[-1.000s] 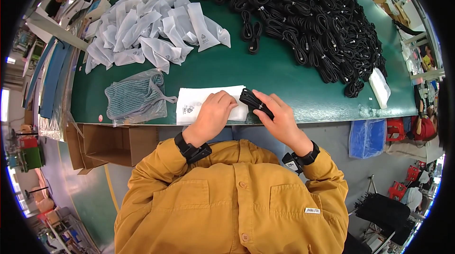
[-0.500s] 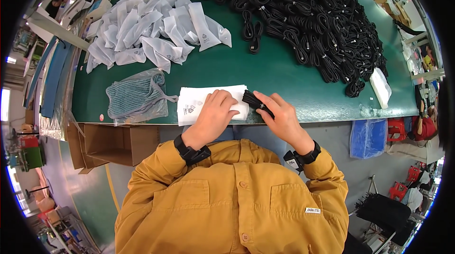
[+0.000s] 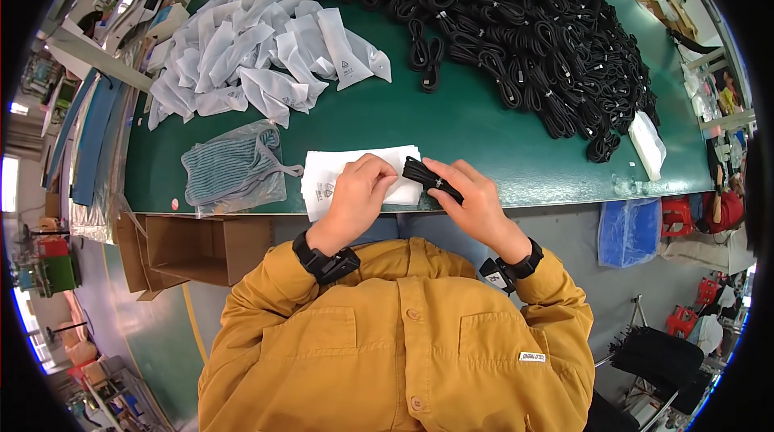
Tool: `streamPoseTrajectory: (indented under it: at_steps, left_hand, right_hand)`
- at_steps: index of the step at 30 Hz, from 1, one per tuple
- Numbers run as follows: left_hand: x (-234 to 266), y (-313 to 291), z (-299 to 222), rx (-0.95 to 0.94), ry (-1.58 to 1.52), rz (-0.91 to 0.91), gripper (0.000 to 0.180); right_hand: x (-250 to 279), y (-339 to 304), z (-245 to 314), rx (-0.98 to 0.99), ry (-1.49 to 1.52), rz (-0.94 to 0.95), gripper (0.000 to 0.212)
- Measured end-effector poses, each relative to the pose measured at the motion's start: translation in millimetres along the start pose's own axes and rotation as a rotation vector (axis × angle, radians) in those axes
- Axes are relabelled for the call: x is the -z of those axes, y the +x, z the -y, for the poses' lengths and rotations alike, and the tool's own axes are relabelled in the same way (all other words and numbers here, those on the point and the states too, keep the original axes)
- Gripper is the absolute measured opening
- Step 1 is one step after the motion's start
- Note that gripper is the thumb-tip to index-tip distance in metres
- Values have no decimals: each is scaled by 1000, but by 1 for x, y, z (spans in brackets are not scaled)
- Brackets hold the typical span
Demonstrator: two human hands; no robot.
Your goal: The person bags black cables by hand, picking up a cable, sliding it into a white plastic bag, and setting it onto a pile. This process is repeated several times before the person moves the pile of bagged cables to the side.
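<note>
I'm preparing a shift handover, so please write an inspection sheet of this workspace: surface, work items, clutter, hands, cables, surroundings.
Surface: green tabletop; pale patches near the right front edge, marks or glare unclear.
Work items: flat white bags at the front edge; pile of pale bags at far left.
Clutter: teal knitted item in clear plastic; white packet at right.
Hands: left hand at the white bags, grip unclear; right hand holds a black cable bundle.
Cables: large heap of coiled black cables, far side, centre to right; loose power leads, nothing seen.
Surroundings: open cardboard box below the table, left; blue plastic-wrapped item below, right.
</note>
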State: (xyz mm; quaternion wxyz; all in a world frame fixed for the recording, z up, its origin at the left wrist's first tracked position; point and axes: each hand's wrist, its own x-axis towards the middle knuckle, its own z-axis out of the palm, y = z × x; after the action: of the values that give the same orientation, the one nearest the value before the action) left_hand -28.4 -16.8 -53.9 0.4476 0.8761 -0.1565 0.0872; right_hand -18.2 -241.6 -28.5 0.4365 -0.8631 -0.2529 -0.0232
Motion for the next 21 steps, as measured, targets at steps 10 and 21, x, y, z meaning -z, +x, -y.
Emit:
streamPoseTrajectory:
  at_steps: [10,21]
  left_hand:
    - [14,7,-11,-50,-65,9,12]
    - [21,4,-8,-294,-45,106,17]
  right_hand:
    - [4,6,-1,328,-325,72,42]
    - [20,19,-10,-837,882,514,30]
